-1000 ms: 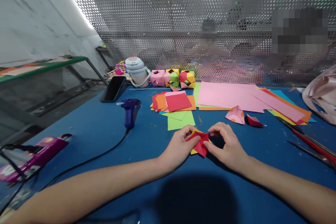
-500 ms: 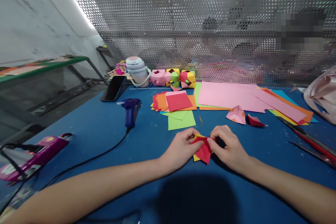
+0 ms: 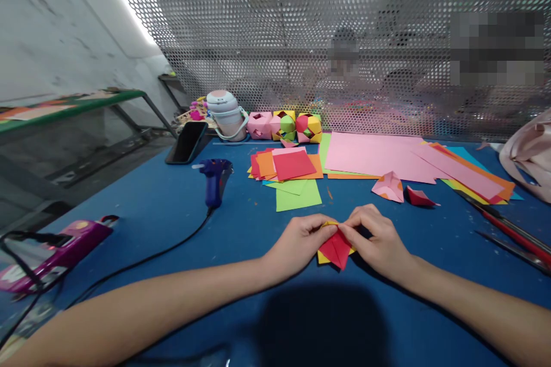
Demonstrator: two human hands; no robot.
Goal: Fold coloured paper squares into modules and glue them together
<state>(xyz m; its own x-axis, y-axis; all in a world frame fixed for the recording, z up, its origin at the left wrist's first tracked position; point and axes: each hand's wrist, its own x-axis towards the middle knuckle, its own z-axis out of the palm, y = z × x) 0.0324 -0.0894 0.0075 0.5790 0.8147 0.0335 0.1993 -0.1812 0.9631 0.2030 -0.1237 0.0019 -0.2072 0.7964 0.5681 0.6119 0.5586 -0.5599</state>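
Note:
Between my two hands is a folded red and yellow paper piece (image 3: 337, 250), red on the near face with yellow showing along the top and at the lower corners. My left hand (image 3: 299, 243) pinches its upper left edge between thumb and fingers. From the other side, my right hand (image 3: 373, 239) pinches the top right part, and the two thumbs nearly meet. Beyond my right hand lie a folded pink paper piece (image 3: 389, 187) with orange spots and a small folded red paper piece (image 3: 419, 197). The fingertips behind the paper are partly hidden.
A blue glue gun (image 3: 214, 180) stands at left, its cord running to a purple power strip (image 3: 55, 252). Paper squares (image 3: 297, 165), pink sheets (image 3: 374, 155) and folded paper balls (image 3: 284, 126) lie behind. Scissors (image 3: 512, 232) are at right; a phone (image 3: 186, 142) and bottle (image 3: 226, 114) stand far left.
My hands have drawn slightly closer together at the paper's top edge. The red face now shows flatter and more squarely, with its point downward. Both hands still hold it.

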